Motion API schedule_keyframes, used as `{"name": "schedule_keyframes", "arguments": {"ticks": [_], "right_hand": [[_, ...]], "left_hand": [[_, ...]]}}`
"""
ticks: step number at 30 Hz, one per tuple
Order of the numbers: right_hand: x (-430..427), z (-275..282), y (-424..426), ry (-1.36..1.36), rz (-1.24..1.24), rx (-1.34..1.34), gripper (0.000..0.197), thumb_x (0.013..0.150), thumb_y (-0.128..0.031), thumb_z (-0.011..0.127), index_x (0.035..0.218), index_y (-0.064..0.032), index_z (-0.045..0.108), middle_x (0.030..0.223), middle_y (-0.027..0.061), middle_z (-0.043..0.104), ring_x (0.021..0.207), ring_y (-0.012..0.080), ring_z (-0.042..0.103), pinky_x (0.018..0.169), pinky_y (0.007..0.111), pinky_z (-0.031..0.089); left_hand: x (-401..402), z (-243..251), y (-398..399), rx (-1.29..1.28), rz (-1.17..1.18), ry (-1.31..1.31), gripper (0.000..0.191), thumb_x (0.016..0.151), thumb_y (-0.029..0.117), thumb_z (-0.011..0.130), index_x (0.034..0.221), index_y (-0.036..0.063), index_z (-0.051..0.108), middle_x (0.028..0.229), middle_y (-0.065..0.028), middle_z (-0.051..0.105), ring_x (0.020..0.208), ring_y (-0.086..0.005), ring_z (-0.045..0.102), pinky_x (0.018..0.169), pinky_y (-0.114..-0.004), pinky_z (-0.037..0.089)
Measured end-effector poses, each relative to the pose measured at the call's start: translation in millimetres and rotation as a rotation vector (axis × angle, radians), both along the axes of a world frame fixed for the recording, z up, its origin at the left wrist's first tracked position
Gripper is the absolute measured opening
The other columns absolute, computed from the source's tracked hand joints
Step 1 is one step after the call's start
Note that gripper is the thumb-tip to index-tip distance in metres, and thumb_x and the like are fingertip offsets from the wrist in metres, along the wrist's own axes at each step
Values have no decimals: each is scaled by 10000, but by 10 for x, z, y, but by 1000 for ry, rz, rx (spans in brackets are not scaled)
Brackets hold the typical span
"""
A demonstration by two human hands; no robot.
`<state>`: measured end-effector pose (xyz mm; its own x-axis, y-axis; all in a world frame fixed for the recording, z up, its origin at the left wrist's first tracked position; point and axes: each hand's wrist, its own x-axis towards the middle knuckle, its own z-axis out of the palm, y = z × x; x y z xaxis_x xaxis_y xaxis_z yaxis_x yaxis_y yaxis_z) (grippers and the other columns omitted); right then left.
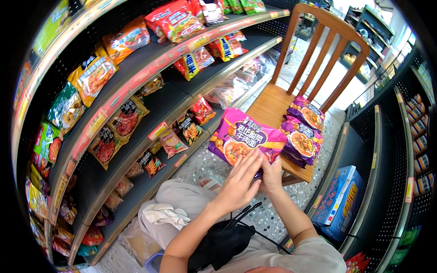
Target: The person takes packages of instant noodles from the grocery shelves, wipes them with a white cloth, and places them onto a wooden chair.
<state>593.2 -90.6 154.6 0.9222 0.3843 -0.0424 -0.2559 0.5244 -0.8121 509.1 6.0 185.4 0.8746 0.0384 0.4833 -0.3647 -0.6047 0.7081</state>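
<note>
A purple and pink instant noodle packet (251, 131) is held up in front of me, its printed front facing upward. My left hand (243, 177) lies with fingers extended flat on the packet's near part. The packet's near right edge is gripped by my right hand (272, 174), whose fingertips are hidden beneath it. Just beyond, a wooden chair (266, 104) carries more purple noodle packets (304, 140) on the right side of its seat. The held packet overlaps part of the seat in view.
Curved-looking shelves (170, 83) with bagged noodles and snacks run along the left. Another shelf unit (368, 163) stands at right, with blue cartons (339, 201) low on it. A black bag (222, 244) and a white cloth (165, 215) rest on my lap.
</note>
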Motion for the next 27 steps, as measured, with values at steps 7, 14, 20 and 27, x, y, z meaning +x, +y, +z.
{"name": "schedule_keyframes", "arguments": {"ticks": [7,14,20,27], "right_hand": [[779,206,-583,-74,-382,-69,353,827,-132,627,1124,-11,479,1056,98,592,917,191,619,776,331,534],[1886,196,-1252,-10,-357,-67,278,843,-185,617,1062,-28,547,984,95,637,864,198,647,729,343,548],[2493,-52,-1400,212,-217,-132,318,829,-302,618,1091,-131,558,1034,52,636,928,193,605,741,386,508],[2700,-146,-1425,228,-150,-239,315,841,-281,610,1100,-114,545,1034,68,632,917,187,613,677,366,545]], "left_hand": [[205,-83,-164,75,-44,73,550,809,69,581,1324,20,395,1359,-176,401,1307,-330,322,1080,-466,206],[308,-265,-194,-5,-15,92,494,823,65,549,1299,26,425,1318,-167,448,1288,-331,348,1074,-454,231],[329,-282,-156,-32,25,87,472,823,57,550,1280,14,442,1298,-168,469,1276,-325,372,1068,-423,260],[308,-325,-97,-53,65,94,444,821,54,551,1252,-2,465,1270,-178,492,1248,-334,407,1051,-397,295]]}}
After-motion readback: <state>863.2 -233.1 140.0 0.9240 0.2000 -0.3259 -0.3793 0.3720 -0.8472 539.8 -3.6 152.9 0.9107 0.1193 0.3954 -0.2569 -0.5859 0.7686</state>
